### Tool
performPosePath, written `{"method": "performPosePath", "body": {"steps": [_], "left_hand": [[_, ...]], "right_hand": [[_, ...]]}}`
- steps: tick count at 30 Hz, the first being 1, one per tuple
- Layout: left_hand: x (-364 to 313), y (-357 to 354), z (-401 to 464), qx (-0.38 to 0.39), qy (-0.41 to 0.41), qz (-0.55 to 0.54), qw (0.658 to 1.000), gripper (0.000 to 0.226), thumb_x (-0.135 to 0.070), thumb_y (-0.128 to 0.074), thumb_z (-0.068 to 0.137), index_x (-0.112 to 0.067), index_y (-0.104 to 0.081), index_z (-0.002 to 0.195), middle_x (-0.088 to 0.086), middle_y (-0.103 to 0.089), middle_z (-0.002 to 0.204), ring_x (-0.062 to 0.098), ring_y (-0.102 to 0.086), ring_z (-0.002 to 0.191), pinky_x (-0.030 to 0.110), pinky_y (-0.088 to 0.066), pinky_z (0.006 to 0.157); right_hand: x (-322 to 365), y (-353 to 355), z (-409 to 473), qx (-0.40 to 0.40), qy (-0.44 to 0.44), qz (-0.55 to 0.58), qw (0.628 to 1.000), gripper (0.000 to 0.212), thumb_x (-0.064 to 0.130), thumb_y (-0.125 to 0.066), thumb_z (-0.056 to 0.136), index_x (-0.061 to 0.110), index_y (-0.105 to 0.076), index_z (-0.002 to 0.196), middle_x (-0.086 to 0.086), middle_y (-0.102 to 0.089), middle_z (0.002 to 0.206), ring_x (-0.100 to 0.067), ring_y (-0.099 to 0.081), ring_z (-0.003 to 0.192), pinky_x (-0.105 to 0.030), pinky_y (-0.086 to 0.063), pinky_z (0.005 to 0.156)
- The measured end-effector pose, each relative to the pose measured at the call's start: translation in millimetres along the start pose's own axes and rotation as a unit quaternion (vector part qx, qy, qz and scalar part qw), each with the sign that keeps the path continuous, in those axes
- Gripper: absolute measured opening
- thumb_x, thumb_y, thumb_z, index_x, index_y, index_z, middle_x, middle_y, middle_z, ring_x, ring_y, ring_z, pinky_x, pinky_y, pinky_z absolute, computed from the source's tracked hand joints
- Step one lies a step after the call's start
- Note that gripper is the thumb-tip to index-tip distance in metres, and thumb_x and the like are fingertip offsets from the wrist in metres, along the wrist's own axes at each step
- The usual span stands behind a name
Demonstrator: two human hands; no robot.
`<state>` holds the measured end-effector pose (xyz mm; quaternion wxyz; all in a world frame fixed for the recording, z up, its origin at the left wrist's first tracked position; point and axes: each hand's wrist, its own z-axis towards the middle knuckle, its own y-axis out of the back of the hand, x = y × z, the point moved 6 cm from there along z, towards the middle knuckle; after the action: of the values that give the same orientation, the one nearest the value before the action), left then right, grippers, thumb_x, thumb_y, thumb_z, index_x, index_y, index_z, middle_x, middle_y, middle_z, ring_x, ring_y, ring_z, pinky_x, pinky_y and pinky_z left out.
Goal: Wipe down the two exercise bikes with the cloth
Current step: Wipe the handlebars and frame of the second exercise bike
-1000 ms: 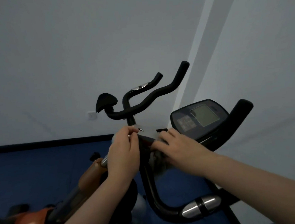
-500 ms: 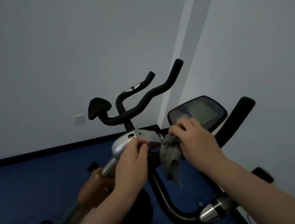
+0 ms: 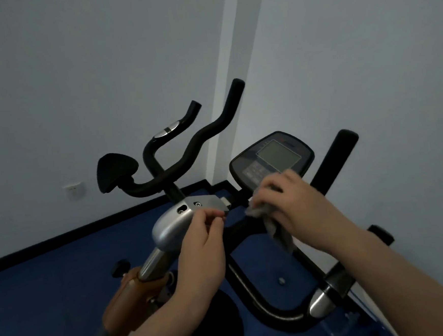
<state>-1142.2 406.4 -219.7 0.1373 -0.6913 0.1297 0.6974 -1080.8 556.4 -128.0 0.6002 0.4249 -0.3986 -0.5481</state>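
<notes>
The near exercise bike's black console with a grey screen stands right of centre, above its looping black handlebar. My right hand grips a grey cloth and holds it against the console's lower edge; a tail of cloth hangs below. My left hand rests with curled fingertips on the silver bracket of the orange exercise bike. That bike's black handlebars rise behind.
Pale walls meet in a corner behind the bikes, with a socket on the left wall. Blue floor with a black skirting lies below. An upright black grip stands right of the console.
My right hand has carried the cloth up from the handlebar to the console's lower edge. My left hand has stayed on the silver bracket. The view has shifted slightly.
</notes>
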Motion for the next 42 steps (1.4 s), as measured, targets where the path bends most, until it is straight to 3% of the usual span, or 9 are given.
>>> {"method": "performPosePath", "body": {"steps": [6,10,14,19,24,27,31,36,42], "left_hand": [[0.3,-2.2,3.9,0.009,0.000,-0.031,0.999,0.031,-0.019,-0.048,0.099,-0.041,-0.062,0.084,-0.015,-0.067,0.090,0.005,-0.063,0.090,0.041,-0.052,0.087],[2.5,-2.1,4.7,0.032,-0.006,0.011,0.999,0.027,-0.023,-0.051,0.097,-0.044,-0.062,0.084,-0.020,-0.065,0.089,-0.001,-0.061,0.087,0.032,-0.048,0.082],[-5.7,-22.2,14.9,0.088,-0.032,0.083,0.992,0.022,-0.025,-0.051,0.097,-0.042,-0.062,0.088,-0.019,-0.064,0.088,-0.002,-0.059,0.085,0.029,-0.048,0.080],[-27.0,-69.8,37.3,0.137,-0.091,0.159,0.974,0.019,-0.023,-0.043,0.101,-0.030,-0.059,0.096,-0.008,-0.062,0.098,0.003,-0.057,0.092,0.025,-0.045,0.079],[-14.0,-74.3,34.0,0.130,-0.117,0.245,0.954,0.025,-0.040,-0.036,0.100,-0.037,-0.055,0.084,-0.021,-0.061,0.080,-0.010,-0.053,0.080,0.026,-0.037,0.061],[-12.8,-70.2,38.4,0.114,-0.095,0.171,0.974,0.031,-0.036,-0.037,0.101,-0.036,-0.062,0.082,-0.024,-0.064,0.082,-0.004,-0.058,0.081,0.036,-0.047,0.073],[-11.3,-63.8,40.4,0.108,-0.074,0.074,0.989,0.037,-0.027,-0.038,0.104,-0.022,-0.068,0.082,-0.008,-0.068,0.081,0.012,-0.064,0.086,0.045,-0.051,0.087],[-7.4,-65.8,41.6,0.124,-0.084,0.074,0.986,0.037,-0.029,-0.037,0.104,-0.022,-0.067,0.083,-0.010,-0.068,0.082,0.010,-0.064,0.086,0.044,-0.051,0.085],[-9.9,-68.3,36.5,0.125,-0.115,0.134,0.976,0.034,-0.034,-0.037,0.102,-0.034,-0.063,0.081,-0.021,-0.064,0.082,-0.004,-0.059,0.082,0.027,-0.040,0.069]], "right_hand": [[47.9,-29.8,-24.2,-0.072,-0.029,0.026,0.997,0.028,0.012,-0.069,0.082,0.016,-0.072,0.109,-0.007,-0.061,0.116,-0.028,-0.053,0.100,-0.037,-0.053,0.076],[2.6,-6.3,-44.7,-0.144,-0.170,0.051,0.974,0.037,-0.006,-0.071,0.073,0.015,-0.075,0.102,-0.006,-0.057,0.111,-0.021,-0.048,0.101,-0.025,-0.045,0.078],[-40.4,35.4,-55.9,-0.277,-0.316,0.050,0.906,0.030,0.003,-0.065,0.084,0.022,-0.071,0.107,0.002,-0.049,0.111,-0.013,-0.040,0.103,-0.010,-0.031,0.074],[-9.1,-5.2,-48.5,-0.197,-0.337,0.032,0.920,0.027,0.007,-0.061,0.091,0.021,-0.069,0.112,0.001,-0.047,0.130,-0.019,-0.035,0.116,-0.019,-0.041,0.084],[0.2,-4.3,-61.1,-0.186,-0.293,0.169,0.922,0.035,0.004,-0.058,0.088,0.033,-0.067,0.107,0.014,-0.038,0.114,-0.010,-0.043,0.105,-0.008,-0.041,0.079],[-32.3,29.4,-54.1,-0.272,-0.344,0.080,0.895,0.031,0.006,-0.057,0.089,0.027,-0.068,0.110,0.007,-0.040,0.115,-0.010,-0.038,0.108,-0.007,-0.035,0.079],[-7.2,-5.7,-54.4,-0.205,-0.372,0.049,0.904,0.032,0.009,-0.058,0.092,0.021,-0.064,0.121,-0.003,-0.040,0.130,-0.018,-0.038,0.115,-0.025,-0.046,0.090],[9.2,-3.9,-55.7,-0.168,-0.282,0.131,0.936,0.031,0.008,-0.059,0.089,0.028,-0.067,0.112,0.006,-0.043,0.116,-0.010,-0.041,0.106,-0.010,-0.036,0.083],[-40.3,51.3,-42.1,-0.319,-0.388,-0.018,0.865,0.029,0.004,-0.061,0.088,0.021,-0.067,0.110,-0.004,-0.047,0.127,-0.023,-0.040,0.113,-0.027,-0.048,0.069]]}}
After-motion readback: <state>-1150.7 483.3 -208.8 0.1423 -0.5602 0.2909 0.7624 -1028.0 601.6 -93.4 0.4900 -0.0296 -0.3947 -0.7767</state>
